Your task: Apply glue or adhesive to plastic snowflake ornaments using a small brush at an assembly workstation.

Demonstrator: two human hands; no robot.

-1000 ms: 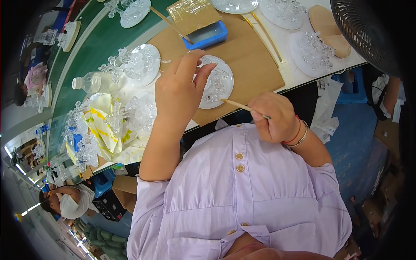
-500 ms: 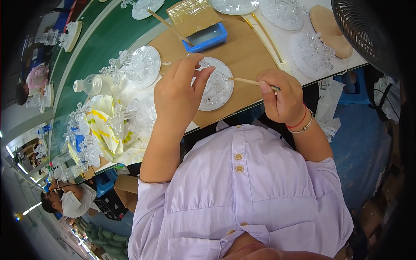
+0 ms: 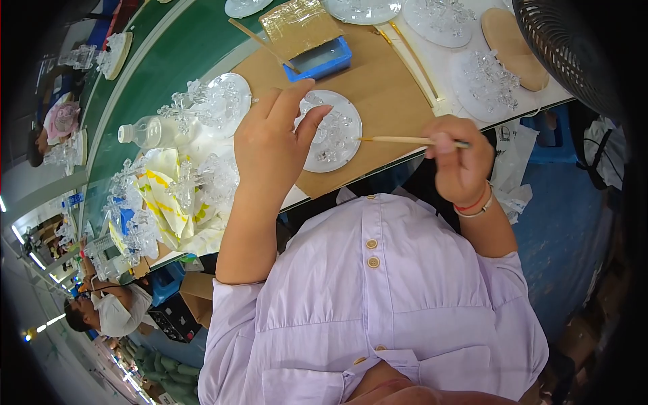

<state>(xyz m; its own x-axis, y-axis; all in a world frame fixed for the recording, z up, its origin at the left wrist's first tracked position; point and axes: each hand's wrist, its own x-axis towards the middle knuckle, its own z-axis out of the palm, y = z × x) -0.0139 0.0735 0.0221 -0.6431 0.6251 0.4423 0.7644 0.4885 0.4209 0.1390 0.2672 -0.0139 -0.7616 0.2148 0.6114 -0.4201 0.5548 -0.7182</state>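
My right hand is closed round a slim brush with a pale wooden handle and a dark end. Its tip points left, at the right rim of a round white disc. Clear plastic pieces are clustered on that disc, which lies on brown cardboard. Over the disc's left side, my left hand has thumb and forefinger apart, with no object visible between them. The palm side of its other fingers is hidden.
A blue tray with a tape-covered cardboard flap stands beyond the disc, a flat stick leaning on it. Left are a clear bottle, a patterned cloth and more clear pieces. A black fan stands far right.
My right hand has moved right with the brush, which now lies more level and farther from the disc's middle. My left hand has shifted slightly left, its thumb and forefinger still apart.
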